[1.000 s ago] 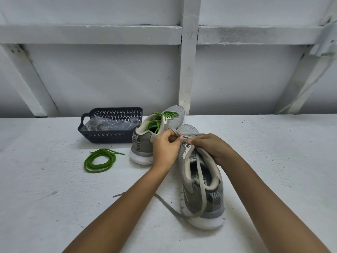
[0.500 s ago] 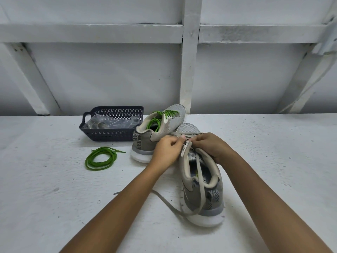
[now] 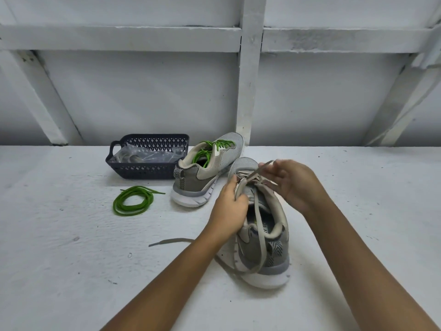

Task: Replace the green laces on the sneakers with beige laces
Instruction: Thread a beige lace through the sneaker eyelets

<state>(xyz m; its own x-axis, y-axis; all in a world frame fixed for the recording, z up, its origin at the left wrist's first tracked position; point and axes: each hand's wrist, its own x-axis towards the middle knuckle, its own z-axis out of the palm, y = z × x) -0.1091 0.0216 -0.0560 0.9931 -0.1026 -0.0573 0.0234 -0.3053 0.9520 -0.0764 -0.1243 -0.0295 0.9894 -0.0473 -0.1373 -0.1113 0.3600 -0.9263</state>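
The near sneaker [image 3: 265, 237] stands at 6 o'clock on the white table [image 3: 71, 271], heel toward the camera and toe pointing to 12. A beige lace [image 3: 257, 225] is threaded through its front eyelets. One strand runs back over the shoe's opening, curves round the left of the heel and passes under the left forearm. Its free end lies on the table toward 9 o'clock. The left hand [image 3: 229, 209] grips the sneaker's left edge beside the eyelets, fingers curled over the rim. The right hand [image 3: 296, 185], at 1 o'clock from the shoe's opening, pinches the lace's other end between thumb and fingertips. The tip sticks up past the fingers toward 11 o'clock. At 10 o'clock from this shoe a loose green lace [image 3: 117, 205] lies coiled on the table, well apart from both hands. The far sneaker [image 3: 207, 173] stands at 11 o'clock with its toe angled to 1 o'clock, its front just beside the near sneaker's toe. It has a green lace [image 3: 205, 154] in its eyelets. Just to the left of it, at 9 o'clock from its heel, sits a dark blue perforated basket [image 3: 145, 168] with a handle on its left end. Inside are crumpled clear plastic bags [image 3: 152, 156]; what they contain I cannot tell. A white post [image 3: 248, 91] rises at 12 o'clock behind the shoes.
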